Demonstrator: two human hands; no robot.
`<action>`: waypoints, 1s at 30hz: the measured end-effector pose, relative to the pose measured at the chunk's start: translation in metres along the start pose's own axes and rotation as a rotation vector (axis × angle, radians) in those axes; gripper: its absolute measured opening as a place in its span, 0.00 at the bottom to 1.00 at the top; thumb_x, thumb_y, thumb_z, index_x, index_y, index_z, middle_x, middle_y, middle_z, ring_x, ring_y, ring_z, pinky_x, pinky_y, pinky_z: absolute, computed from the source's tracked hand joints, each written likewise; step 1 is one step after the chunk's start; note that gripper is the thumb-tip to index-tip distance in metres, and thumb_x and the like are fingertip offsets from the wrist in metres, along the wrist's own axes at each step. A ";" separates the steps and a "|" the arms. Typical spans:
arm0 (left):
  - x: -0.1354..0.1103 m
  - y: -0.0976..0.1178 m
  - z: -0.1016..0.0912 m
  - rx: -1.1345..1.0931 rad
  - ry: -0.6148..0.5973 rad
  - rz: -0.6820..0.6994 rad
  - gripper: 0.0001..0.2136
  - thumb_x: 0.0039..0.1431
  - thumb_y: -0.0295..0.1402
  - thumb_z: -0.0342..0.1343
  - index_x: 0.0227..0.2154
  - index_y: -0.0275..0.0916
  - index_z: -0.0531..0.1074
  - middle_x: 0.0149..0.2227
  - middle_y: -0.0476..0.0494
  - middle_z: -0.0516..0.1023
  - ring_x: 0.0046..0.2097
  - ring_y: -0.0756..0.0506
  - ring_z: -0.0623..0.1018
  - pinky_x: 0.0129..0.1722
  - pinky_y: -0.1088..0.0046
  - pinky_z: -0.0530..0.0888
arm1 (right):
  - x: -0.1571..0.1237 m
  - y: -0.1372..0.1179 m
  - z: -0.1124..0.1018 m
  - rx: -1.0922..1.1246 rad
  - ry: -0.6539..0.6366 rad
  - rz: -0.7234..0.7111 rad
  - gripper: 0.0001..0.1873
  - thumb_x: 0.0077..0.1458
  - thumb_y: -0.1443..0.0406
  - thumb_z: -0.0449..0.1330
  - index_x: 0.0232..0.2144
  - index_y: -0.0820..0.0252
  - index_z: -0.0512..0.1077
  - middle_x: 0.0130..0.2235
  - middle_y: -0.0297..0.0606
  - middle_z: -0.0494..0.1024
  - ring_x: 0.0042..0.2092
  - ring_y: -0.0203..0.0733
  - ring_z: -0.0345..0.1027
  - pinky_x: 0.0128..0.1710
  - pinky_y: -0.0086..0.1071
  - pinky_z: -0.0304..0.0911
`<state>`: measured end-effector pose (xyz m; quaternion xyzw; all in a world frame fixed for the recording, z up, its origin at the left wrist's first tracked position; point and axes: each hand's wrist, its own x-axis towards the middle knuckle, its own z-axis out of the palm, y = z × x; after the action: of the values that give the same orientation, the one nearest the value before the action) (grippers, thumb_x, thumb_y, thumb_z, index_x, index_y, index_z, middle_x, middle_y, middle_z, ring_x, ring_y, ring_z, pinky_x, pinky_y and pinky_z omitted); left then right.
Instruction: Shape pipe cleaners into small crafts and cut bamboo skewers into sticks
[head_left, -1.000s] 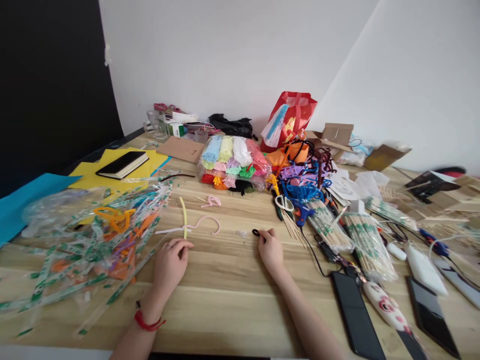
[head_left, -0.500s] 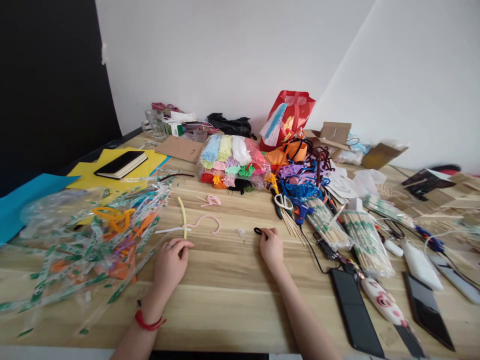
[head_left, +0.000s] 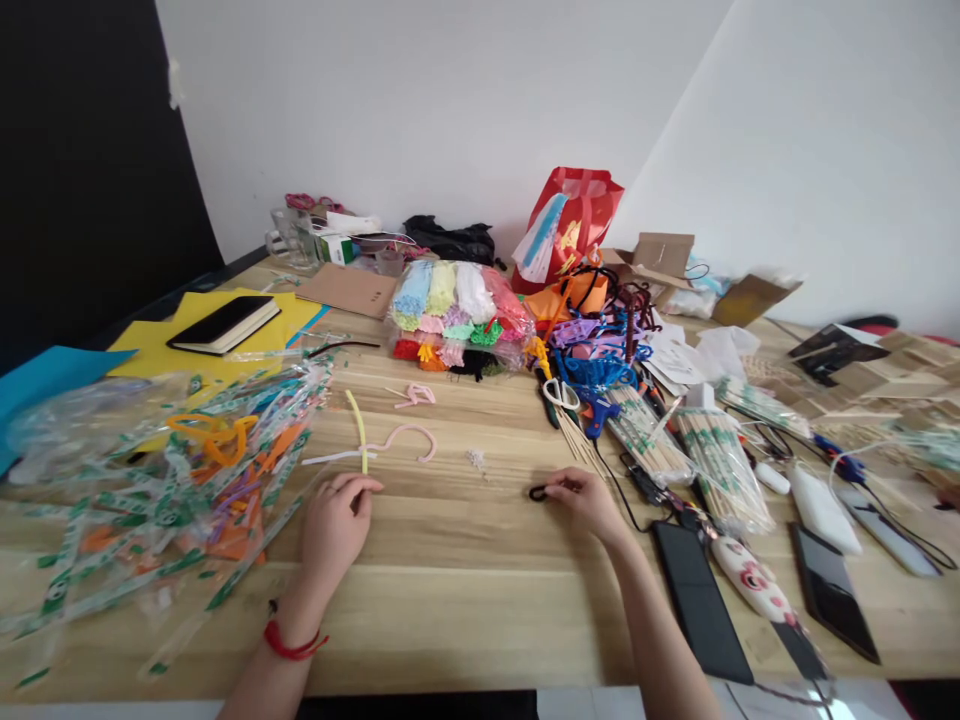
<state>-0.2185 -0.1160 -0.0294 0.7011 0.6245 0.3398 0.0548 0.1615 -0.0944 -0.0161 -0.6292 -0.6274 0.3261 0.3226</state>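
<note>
Right hand (head_left: 589,502) pinches one black loop (head_left: 532,494); left hand (head_left: 336,525), its grip I can't tell.

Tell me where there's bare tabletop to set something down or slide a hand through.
The widest bare patch of table lies between the left hand and right hand, running to the near edge. Another is bordered by the bag of colorful bundles, curved pink strip, white bits and loose sticks. Plastic wrappers crowd the left; packed sticks and a black phone crowd the right.
</note>
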 end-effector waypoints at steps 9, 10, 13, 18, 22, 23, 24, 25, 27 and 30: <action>-0.001 0.000 0.000 0.006 -0.013 -0.013 0.10 0.53 0.27 0.46 0.28 0.40 0.73 0.34 0.45 0.77 0.38 0.43 0.74 0.40 0.67 0.69 | 0.041 -0.028 0.033 -0.004 -0.159 -0.136 0.04 0.38 0.66 0.62 0.21 0.61 0.75 0.25 0.36 0.76 0.28 0.37 0.68 0.30 0.30 0.60; -0.001 0.000 -0.001 0.009 -0.014 -0.014 0.10 0.53 0.27 0.46 0.28 0.40 0.73 0.34 0.45 0.77 0.38 0.43 0.74 0.40 0.67 0.69 | 0.049 -0.033 0.039 0.007 -0.158 -0.148 0.04 0.38 0.66 0.62 0.20 0.61 0.75 0.25 0.35 0.76 0.28 0.37 0.67 0.31 0.30 0.60; -0.001 0.000 0.000 0.015 -0.012 -0.013 0.10 0.53 0.27 0.46 0.28 0.40 0.73 0.34 0.45 0.77 0.38 0.43 0.74 0.41 0.66 0.69 | 0.062 -0.041 0.041 0.039 -0.140 -0.161 0.07 0.40 0.63 0.62 0.22 0.62 0.75 0.26 0.37 0.77 0.29 0.38 0.68 0.31 0.30 0.61; 0.000 -0.002 0.002 -0.004 -0.018 -0.017 0.10 0.53 0.27 0.46 0.28 0.41 0.73 0.34 0.45 0.76 0.38 0.43 0.74 0.41 0.67 0.69 | 0.039 -0.022 -0.004 0.054 0.055 -0.041 0.14 0.45 0.58 0.58 0.29 0.62 0.76 0.29 0.40 0.78 0.27 0.39 0.69 0.29 0.30 0.62; 0.001 -0.003 0.002 -0.002 -0.026 -0.021 0.10 0.53 0.28 0.47 0.29 0.41 0.74 0.35 0.45 0.77 0.38 0.43 0.74 0.40 0.67 0.69 | 0.004 0.003 -0.018 -0.271 0.398 0.124 0.15 0.47 0.60 0.55 0.31 0.63 0.77 0.29 0.42 0.77 0.30 0.44 0.70 0.32 0.33 0.61; 0.001 -0.003 0.002 0.002 -0.025 -0.020 0.10 0.53 0.28 0.47 0.29 0.41 0.74 0.35 0.45 0.77 0.38 0.43 0.74 0.40 0.66 0.69 | -0.002 0.006 -0.012 -0.344 0.457 0.135 0.15 0.48 0.61 0.54 0.31 0.63 0.77 0.30 0.44 0.77 0.32 0.45 0.70 0.33 0.34 0.61; 0.001 -0.003 0.002 0.008 -0.026 -0.017 0.10 0.53 0.28 0.47 0.28 0.41 0.73 0.35 0.45 0.77 0.38 0.43 0.73 0.40 0.66 0.69 | -0.006 0.006 -0.003 -0.399 0.487 0.131 0.15 0.49 0.62 0.53 0.31 0.63 0.77 0.30 0.45 0.76 0.32 0.45 0.70 0.34 0.34 0.61; 0.001 -0.003 0.001 0.013 -0.025 -0.016 0.10 0.53 0.28 0.47 0.28 0.41 0.73 0.35 0.45 0.77 0.37 0.43 0.73 0.40 0.66 0.69 | -0.009 0.004 0.009 -0.437 0.492 0.118 0.15 0.50 0.63 0.51 0.31 0.63 0.77 0.31 0.45 0.75 0.32 0.45 0.69 0.34 0.34 0.60; 0.001 -0.002 0.001 0.017 -0.022 -0.014 0.10 0.53 0.28 0.46 0.28 0.41 0.74 0.34 0.45 0.77 0.37 0.43 0.73 0.40 0.66 0.69 | -0.009 -0.008 0.039 -0.470 0.452 0.073 0.16 0.52 0.65 0.49 0.31 0.63 0.77 0.30 0.45 0.74 0.31 0.42 0.67 0.34 0.32 0.60; 0.001 -0.001 0.001 0.014 -0.021 -0.010 0.10 0.53 0.28 0.46 0.28 0.41 0.74 0.34 0.45 0.77 0.37 0.43 0.74 0.39 0.66 0.69 | -0.005 -0.034 0.077 -0.410 0.356 -0.032 0.16 0.53 0.68 0.48 0.31 0.61 0.76 0.30 0.43 0.72 0.31 0.40 0.67 0.34 0.30 0.59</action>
<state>-0.2191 -0.1142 -0.0297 0.7019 0.6298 0.3276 0.0581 0.0790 -0.0991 -0.0324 -0.7189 -0.6236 0.0713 0.2987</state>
